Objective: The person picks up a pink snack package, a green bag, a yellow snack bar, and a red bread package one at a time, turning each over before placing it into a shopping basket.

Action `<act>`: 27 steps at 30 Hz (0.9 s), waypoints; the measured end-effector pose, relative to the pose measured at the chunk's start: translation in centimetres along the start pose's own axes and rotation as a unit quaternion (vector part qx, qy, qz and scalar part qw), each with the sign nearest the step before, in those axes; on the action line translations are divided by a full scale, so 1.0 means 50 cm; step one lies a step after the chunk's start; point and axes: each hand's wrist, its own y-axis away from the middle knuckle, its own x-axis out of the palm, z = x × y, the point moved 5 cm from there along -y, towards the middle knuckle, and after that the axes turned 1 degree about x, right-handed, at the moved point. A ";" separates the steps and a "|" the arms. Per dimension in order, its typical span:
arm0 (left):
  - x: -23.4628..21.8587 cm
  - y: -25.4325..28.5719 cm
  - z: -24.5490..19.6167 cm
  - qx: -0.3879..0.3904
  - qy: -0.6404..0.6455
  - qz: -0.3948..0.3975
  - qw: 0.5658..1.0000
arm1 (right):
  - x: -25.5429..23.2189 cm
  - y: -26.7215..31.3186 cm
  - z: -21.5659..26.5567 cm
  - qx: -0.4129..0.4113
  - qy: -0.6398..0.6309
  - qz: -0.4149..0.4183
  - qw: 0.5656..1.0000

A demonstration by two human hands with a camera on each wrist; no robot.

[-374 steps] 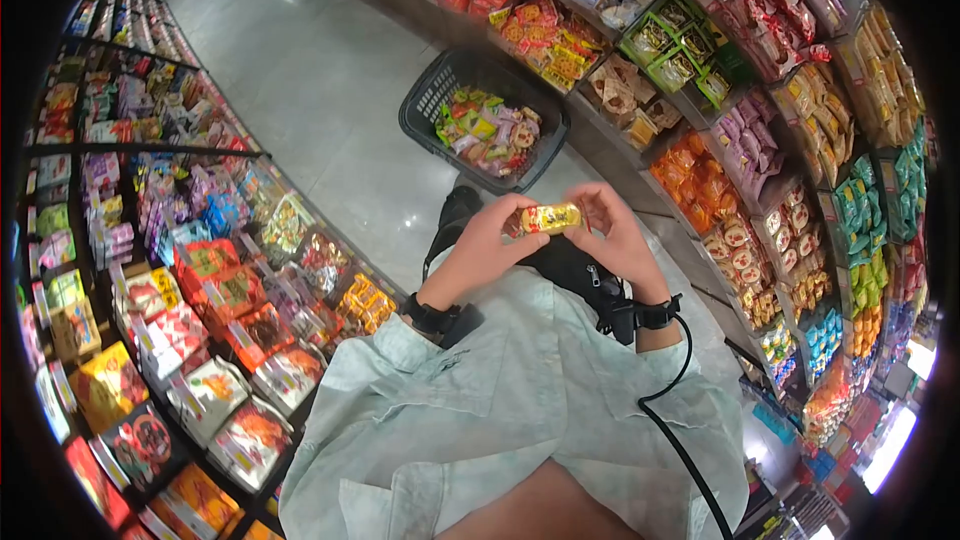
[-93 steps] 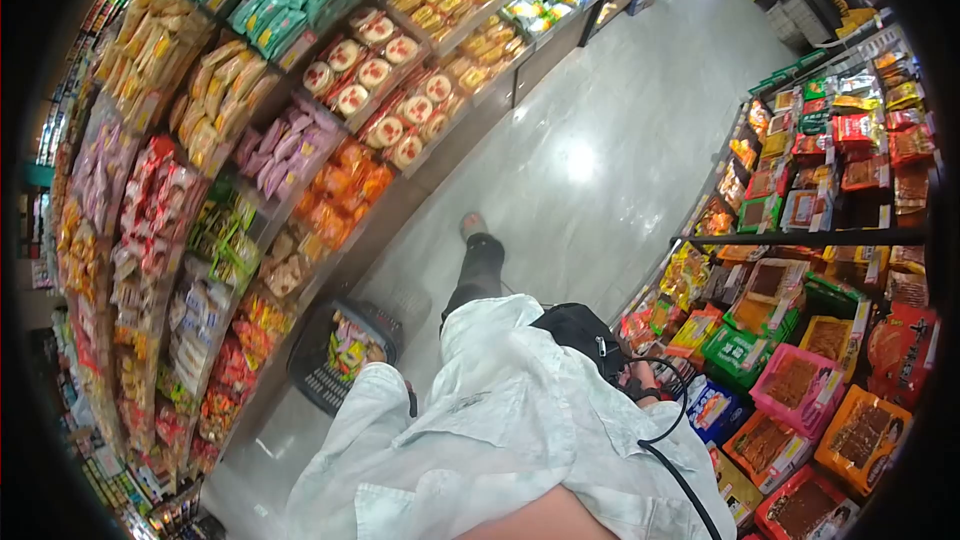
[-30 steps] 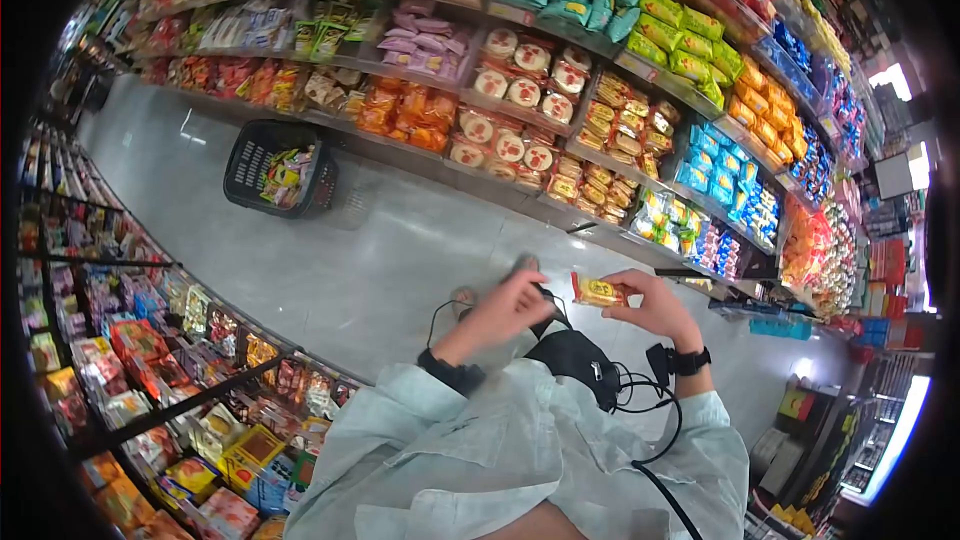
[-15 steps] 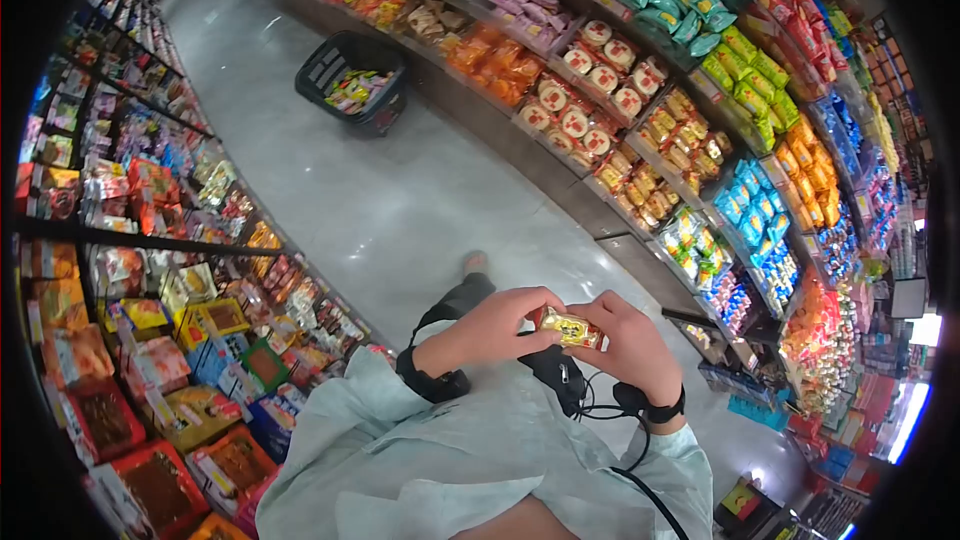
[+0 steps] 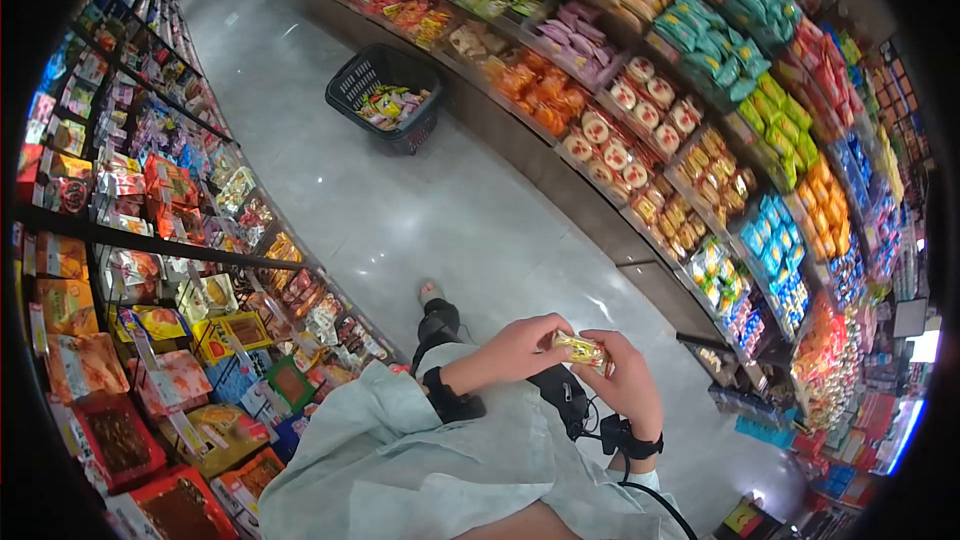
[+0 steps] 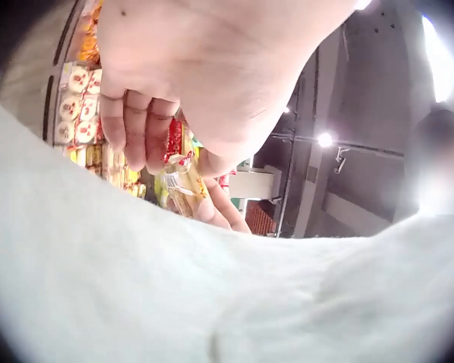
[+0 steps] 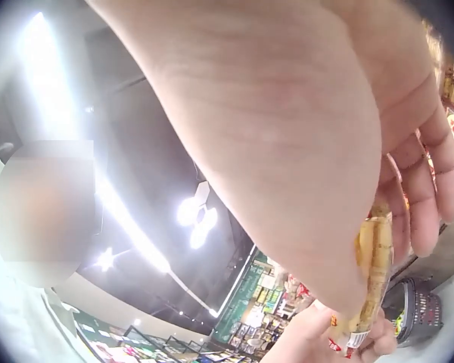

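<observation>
Both hands hold a small snack in a clear wrapper with yellow and red print (image 5: 582, 349), in front of the body. The left hand (image 5: 515, 348) pinches its left end. On the other end are the thumb and fingers of the right hand (image 5: 632, 385). In the left wrist view, the wrapped snack (image 6: 181, 181) shows a red end and a barcode below the left fingers. The right wrist view shows its golden-brown filling (image 7: 377, 261) lengthwise beside the right thumb. The palms hide part of the wrapper in both wrist views.
A dark shopping basket (image 5: 350, 90) with several packaged snacks stands on the grey floor (image 5: 400, 210) ahead. Shelves of bagged snacks (image 5: 610, 155) line the right. Trays of boxed food (image 5: 120, 440) run along the left. A black bag (image 5: 560, 395) hangs at the waist.
One second ago the right hand alone held the wrapped snack; the left hand has since taken its other end. The head view has turned, and the basket appears farther right.
</observation>
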 end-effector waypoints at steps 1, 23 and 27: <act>-0.040 0.005 -0.021 0.012 -0.032 -0.001 0.999 | 0.020 -0.020 0.019 0.004 0.009 0.000 1.000; -0.809 0.171 0.213 -0.081 0.217 -0.360 0.904 | 0.484 -0.753 0.475 -0.180 -0.009 0.280 0.943; -0.961 0.177 0.174 -0.180 0.140 -0.427 0.875 | 0.535 -0.947 0.529 -0.237 -0.013 0.327 0.915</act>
